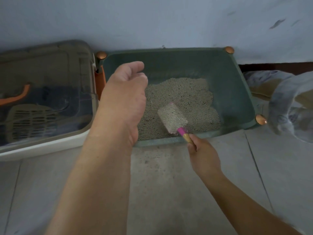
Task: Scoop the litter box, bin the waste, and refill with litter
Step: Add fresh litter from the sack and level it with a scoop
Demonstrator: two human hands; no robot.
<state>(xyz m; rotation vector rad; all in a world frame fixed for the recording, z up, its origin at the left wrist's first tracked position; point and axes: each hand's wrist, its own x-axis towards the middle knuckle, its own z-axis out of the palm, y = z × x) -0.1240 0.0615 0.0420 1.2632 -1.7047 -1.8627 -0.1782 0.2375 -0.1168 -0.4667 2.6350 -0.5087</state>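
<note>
A green litter box (pixel 233 78) with copper corner knobs sits on the floor against the wall, holding grey litter (pixel 184 92) heaped toward the middle and left. My right hand (pixel 203 156) grips the wooden handle of a pink scoop (pixel 172 117), whose blade is heaped with litter and lies low over the litter near the box's front edge. My left hand (pixel 125 92) hovers over the left side of the box, fingers curled loosely, with nothing seen in it.
A lidded beige litter bin (pixel 47 146) stands left of the box, with a slotted scoop and an orange handle visible through its clear lid. A crumpled translucent plastic bag (pixel 291 106) lies to the right. Scattered litter grains dot the tiled floor (pixel 160 175).
</note>
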